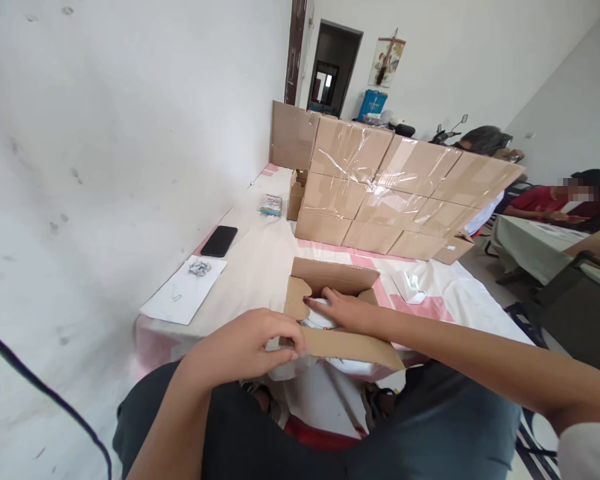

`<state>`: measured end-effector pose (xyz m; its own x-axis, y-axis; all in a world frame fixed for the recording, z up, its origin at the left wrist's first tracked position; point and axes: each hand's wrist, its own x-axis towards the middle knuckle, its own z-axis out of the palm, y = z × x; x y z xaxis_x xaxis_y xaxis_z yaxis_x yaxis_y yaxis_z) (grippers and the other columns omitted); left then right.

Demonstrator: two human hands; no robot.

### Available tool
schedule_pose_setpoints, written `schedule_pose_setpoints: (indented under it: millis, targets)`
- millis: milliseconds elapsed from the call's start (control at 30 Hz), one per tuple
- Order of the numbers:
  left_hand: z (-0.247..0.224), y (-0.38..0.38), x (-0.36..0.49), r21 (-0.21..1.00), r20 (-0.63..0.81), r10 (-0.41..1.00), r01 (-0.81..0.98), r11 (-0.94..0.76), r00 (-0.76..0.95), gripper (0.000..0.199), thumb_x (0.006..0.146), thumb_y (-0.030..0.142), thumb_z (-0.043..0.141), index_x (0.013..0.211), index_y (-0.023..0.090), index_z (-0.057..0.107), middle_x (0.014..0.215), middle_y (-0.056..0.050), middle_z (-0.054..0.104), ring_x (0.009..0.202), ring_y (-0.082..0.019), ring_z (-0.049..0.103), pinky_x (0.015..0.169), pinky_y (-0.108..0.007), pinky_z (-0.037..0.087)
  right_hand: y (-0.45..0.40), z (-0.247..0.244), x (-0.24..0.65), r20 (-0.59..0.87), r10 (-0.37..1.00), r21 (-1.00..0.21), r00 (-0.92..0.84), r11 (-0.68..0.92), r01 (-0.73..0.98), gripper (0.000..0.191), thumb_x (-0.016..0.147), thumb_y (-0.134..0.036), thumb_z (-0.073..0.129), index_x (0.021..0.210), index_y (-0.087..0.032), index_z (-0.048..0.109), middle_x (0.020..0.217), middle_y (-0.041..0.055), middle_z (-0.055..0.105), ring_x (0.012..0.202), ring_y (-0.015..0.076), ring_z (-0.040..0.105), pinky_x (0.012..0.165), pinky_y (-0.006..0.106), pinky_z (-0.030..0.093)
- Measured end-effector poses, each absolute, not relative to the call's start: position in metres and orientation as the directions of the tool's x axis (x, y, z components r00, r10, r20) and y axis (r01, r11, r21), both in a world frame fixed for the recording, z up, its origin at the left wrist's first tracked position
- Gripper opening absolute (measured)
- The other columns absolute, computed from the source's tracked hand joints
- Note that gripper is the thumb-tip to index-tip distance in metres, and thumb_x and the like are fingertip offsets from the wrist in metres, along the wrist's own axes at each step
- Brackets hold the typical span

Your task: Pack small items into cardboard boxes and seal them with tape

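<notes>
One open carton (336, 272): at my table (253, 283) edge.
Left hand (257, 340): curled at front flap (353, 346), grip unclear.
Right hand (347, 311): spread on white contents (320, 323) inside.
Flap: could crease if I lean.

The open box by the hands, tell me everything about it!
The box looks like brown cardboard, open on top, at the table's near edge. Its far flap stands up, and its near flap slopes toward the person. The right hand reaches inside, over something white; the left hand seems to touch the near flap's left end.
</notes>
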<state>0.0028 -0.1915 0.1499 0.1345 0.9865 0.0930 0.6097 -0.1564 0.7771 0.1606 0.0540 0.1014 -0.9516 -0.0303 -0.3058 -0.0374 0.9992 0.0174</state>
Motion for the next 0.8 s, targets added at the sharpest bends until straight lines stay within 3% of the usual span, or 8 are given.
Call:
schedule_pose_setpoints:
  millis: [67, 167, 267, 333, 433, 533, 667, 800]
  targets:
    - [0.15, -0.19, 0.002, 0.778, 0.118, 0.985, 0.605, -0.168, 0.123, 0.014, 0.091, 0.016, 0.059, 0.089, 0.025, 0.07, 0.104, 0.003, 0.076, 0.095, -0.016, 0.068, 0.086, -0.025, 0.048, 0.061, 0.113, 0.161, -0.335, -0.079, -0.097, -0.939, 0.994, -0.049, 0.073, 0.099, -0.034, 0.059, 0.163, -0.026, 0.026, 0.134, 0.0187, 0.054, 0.115, 0.0302, 0.063, 0.09, 0.042, 0.054]
    - [0.149, -0.19, 0.0, 0.79, 0.148, 0.983, 0.585, -0.182, 0.106, 0.013, 0.093, 0.018, 0.059, 0.088, 0.025, 0.068, 0.109, 0.004, 0.075, 0.099, -0.014, 0.068, 0.089, -0.024, 0.048, 0.069, 0.133, 0.163, -0.302, -0.105, -0.258, -0.947, 0.966, -0.024, 0.052, 0.107, -0.043, 0.044, 0.156, -0.025, 0.044, 0.135, 0.014, 0.062, 0.117, 0.0265, 0.064, 0.097, 0.039, 0.052]
    - [0.148, -0.189, -0.001, 0.799, 0.15, 0.986, 0.577, -0.168, 0.079, 0.012, 0.095, 0.021, 0.059, 0.094, 0.027, 0.069, 0.105, 0.005, 0.075, 0.097, -0.013, 0.068, 0.088, -0.024, 0.049, 0.072, 0.142, 0.173, -0.145, -0.098, -0.252, -0.985, 0.966, -0.059, 0.046, 0.108, -0.045, 0.039, 0.136, -0.019, 0.064, 0.123, 0.0123, 0.072, 0.108, 0.0252, 0.068, 0.092, 0.038, 0.053]
    - [0.147, -0.187, 0.0, 0.796, 0.166, 0.985, 0.585, -0.156, 0.037, 0.013, 0.095, 0.021, 0.059, 0.095, 0.027, 0.07, 0.103, 0.004, 0.075, 0.095, -0.013, 0.068, 0.085, -0.024, 0.049, 0.074, 0.14, 0.186, 0.042, -0.119, -0.197, -0.992, 0.972, -0.125, 0.039, 0.108, -0.039, 0.042, 0.124, -0.017, 0.07, 0.107, 0.0111, 0.075, 0.091, 0.0222, 0.069, 0.08, 0.035, 0.054]
    - [0.144, -0.177, 0.003, 0.782, 0.227, 0.972, 0.606, -0.143, -0.064, 0.014, 0.096, 0.022, 0.057, 0.092, 0.026, 0.07, 0.097, 0.003, 0.074, 0.089, -0.014, 0.068, 0.076, -0.023, 0.05, 0.082, 0.131, 0.208, 0.492, -0.106, -0.163, -0.864, 0.964, -0.211, 0.029, 0.105, -0.028, 0.044, 0.115, -0.02, 0.07, 0.092, 0.0085, 0.07, 0.081, 0.0206, 0.065, 0.073, 0.035, 0.053]
    - [0.138, -0.16, 0.006, 0.756, 0.339, 0.914, 0.643, -0.123, -0.224, 0.012, 0.095, 0.022, 0.06, 0.088, 0.025, 0.069, 0.09, 0.003, 0.074, 0.083, -0.014, 0.067, 0.073, -0.024, 0.049, 0.095, 0.116, 0.226, 0.798, 0.135, -0.244, -0.588, 0.964, -0.109, 0.024, 0.103, -0.031, 0.047, 0.117, -0.026, 0.066, 0.099, 0.0098, 0.067, 0.093, 0.0256, 0.064, 0.082, 0.043, 0.054]
    - [0.124, -0.136, 0.007, 0.702, 0.464, 0.807, 0.708, -0.083, -0.365, 0.008, 0.093, 0.022, 0.063, 0.089, 0.025, 0.07, 0.088, 0.002, 0.074, 0.081, -0.014, 0.065, 0.07, -0.027, 0.046, 0.108, 0.084, 0.237, 0.682, 0.464, -0.574, -0.565, 0.819, -0.022, 0.038, 0.103, -0.048, 0.044, 0.13, -0.027, 0.059, 0.125, 0.0127, 0.064, 0.118, 0.0306, 0.061, 0.102, 0.053, 0.05]
    - [0.115, -0.122, 0.006, 0.693, 0.499, 0.752, 0.72, -0.048, -0.431, 0.007, 0.091, 0.019, 0.065, 0.091, 0.025, 0.069, 0.09, 0.002, 0.073, 0.088, -0.016, 0.065, 0.072, -0.03, 0.043, 0.103, 0.054, 0.241, 0.486, 0.413, -0.77, -0.77, 0.619, -0.154, 0.038, 0.103, -0.051, 0.049, 0.129, -0.027, 0.063, 0.136, 0.0119, 0.062, 0.13, 0.0281, 0.057, 0.111, 0.05, 0.046]
